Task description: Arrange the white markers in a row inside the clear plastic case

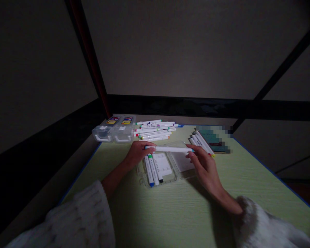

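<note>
A white marker (170, 149) with light-blue ends is held level between my two hands. My left hand (138, 152) pinches its left end, and my right hand (205, 166) grips the right end with thumb and fingers. Beneath it on the table lies an opened clear plastic case (174, 177). In the case's left part rest 3 white markers (152, 170), with blue, white and black showing at their near ends. White paper inserts (163, 163) show in the case.
Two clear plastic boxes (122, 133) with white handles stand at the back left. Several loose markers (155, 130) lie beside them. On the right, more markers (200, 143) lie against a dark green, partly pixelated flat item (210, 137). The pale green table (170, 217) has blue edging.
</note>
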A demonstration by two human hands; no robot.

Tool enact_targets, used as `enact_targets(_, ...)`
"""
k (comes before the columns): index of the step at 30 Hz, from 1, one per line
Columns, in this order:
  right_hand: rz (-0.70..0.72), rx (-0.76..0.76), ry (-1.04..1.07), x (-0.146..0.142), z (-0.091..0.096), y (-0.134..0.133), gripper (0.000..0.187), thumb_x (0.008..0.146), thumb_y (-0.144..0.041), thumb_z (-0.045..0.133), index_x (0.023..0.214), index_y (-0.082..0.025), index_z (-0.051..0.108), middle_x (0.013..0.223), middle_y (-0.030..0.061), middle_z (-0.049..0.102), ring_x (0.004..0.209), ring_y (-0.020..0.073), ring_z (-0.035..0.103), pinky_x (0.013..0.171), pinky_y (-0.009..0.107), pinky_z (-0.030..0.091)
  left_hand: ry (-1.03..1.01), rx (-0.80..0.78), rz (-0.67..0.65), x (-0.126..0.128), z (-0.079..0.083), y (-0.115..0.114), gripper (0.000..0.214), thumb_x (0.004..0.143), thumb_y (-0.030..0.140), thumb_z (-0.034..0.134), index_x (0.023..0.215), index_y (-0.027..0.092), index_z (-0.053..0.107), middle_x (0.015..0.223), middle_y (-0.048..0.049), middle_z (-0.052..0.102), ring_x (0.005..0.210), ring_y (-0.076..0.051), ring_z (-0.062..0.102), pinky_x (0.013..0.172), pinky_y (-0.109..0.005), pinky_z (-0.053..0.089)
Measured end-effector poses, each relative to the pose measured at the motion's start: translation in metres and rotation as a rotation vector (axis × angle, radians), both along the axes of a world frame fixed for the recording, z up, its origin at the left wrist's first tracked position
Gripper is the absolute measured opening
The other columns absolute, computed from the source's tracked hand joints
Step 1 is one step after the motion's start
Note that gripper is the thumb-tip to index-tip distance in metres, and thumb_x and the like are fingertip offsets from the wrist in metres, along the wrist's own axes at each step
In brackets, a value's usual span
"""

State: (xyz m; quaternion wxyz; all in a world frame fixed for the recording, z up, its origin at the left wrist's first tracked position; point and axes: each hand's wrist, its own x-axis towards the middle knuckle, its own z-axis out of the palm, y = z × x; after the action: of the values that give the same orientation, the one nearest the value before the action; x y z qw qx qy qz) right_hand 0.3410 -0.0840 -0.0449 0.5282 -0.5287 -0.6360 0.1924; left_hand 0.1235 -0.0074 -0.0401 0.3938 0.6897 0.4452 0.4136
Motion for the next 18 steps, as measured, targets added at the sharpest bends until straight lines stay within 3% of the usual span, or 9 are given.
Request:
enact_targets(7,-0.009,-0.032,0.062,-0.0011,0.0053,-0.0012,0.026,0.082,-0.036,0.047,0.096,-0.017,0.058,0.068,0.0014,0.055,0.061,0.0147,0.051,0.053,0.027,0.041,-0.008,-0.022,-0.031,-0.0015,-0.0037,0.0018,0.019,0.062,0.023,0.060,0.076,0.013,0.069,0.060,-0.0015,0.065,0.053,-0.011,0.057,0.051,-0.021,0.044)
enact_targets(14,-0.004,-0.052,0.086,-0.0008,0.0047,-0.0013,0.027,0.082,-0.037,0.047,0.095,-0.016,0.058,0.064,0.0001,0.054,0.057,0.0135,0.050,0.050,0.026,0.040,0.010,-0.041,-0.021,-0.0004,0.0015,-0.0014,0.019,0.064,0.024,0.058,0.076,0.013,0.068,0.049,0.0009,0.060,0.048,-0.011,0.054,0.049,-0.022,0.042)
enact_targets(18,0.027,-0.082,0.124,-0.0009,0.0026,-0.0018,0.028,0.082,-0.038,0.047,0.094,-0.016,0.057,0.069,0.0009,0.055,0.059,0.0131,0.050,0.052,0.026,0.040,-0.094,-0.080,-0.032,0.0012,0.0023,-0.0018,0.018,0.066,0.027,0.057,0.071,0.012,0.064,0.048,0.0016,0.058,0.049,-0.011,0.055,0.050,-0.022,0.043)
